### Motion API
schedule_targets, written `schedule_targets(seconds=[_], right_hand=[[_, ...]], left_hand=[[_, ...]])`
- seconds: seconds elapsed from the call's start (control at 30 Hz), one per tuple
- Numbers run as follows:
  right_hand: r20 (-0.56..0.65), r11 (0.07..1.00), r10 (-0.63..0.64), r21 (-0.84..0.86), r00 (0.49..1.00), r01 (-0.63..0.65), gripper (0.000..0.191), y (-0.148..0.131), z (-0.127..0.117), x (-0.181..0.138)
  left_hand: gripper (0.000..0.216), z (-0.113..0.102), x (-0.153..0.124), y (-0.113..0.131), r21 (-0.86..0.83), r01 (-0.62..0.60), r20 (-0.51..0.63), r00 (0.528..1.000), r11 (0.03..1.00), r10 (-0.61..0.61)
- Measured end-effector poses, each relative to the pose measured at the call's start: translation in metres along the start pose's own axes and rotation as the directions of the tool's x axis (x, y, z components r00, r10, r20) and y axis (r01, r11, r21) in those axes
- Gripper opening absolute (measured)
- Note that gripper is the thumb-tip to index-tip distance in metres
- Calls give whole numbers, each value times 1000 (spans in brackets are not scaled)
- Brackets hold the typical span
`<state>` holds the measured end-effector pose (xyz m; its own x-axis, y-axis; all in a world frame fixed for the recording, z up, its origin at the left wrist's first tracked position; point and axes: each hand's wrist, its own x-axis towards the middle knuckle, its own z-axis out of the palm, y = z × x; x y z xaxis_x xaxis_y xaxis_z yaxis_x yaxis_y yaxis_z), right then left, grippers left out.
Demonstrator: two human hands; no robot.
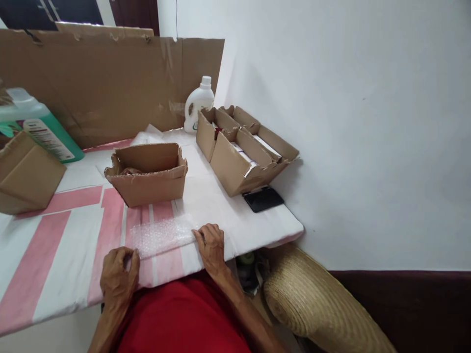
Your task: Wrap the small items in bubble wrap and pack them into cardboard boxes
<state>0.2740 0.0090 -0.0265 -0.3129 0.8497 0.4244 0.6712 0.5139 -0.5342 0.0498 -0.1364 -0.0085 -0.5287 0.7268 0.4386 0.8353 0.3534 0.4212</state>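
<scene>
Bubble wrap (160, 236) lies on the striped tablecloth (83, 240), near the table's front edge, before an open cardboard box (156, 189). In the head view, my hands are apart: left hand (118, 275) pinches the near-left corner; right hand (212, 245) pinches the right end.

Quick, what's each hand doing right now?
Left hand: closed, pinching the bubble wrap at its near left corner.
Right hand: closed, pinching the wrap's right end.
</scene>
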Motion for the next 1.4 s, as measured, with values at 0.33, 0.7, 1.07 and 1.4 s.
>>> schedule_targets(seconds=[0.33,0.7,1.07,1.4], right_hand=[[153,878,-461,224,874,423,65,-65,-2,-17],[426,955,-274,11,862,298,89,-8,0,-11],[475,940,-260,-75,841,334,87,31,-7,20],[371,850,-510,77,776,522,66,-14,-25,22]], left_hand=[[56,12,-25,15,-9,-553,110,827,833,551],[69,26,-21,12,50,-601,251,781,798,572],[27,3,39,-21,52,-755,225,647,654,729],[28,-7,39,38,51,-797,356,577,602,735]])
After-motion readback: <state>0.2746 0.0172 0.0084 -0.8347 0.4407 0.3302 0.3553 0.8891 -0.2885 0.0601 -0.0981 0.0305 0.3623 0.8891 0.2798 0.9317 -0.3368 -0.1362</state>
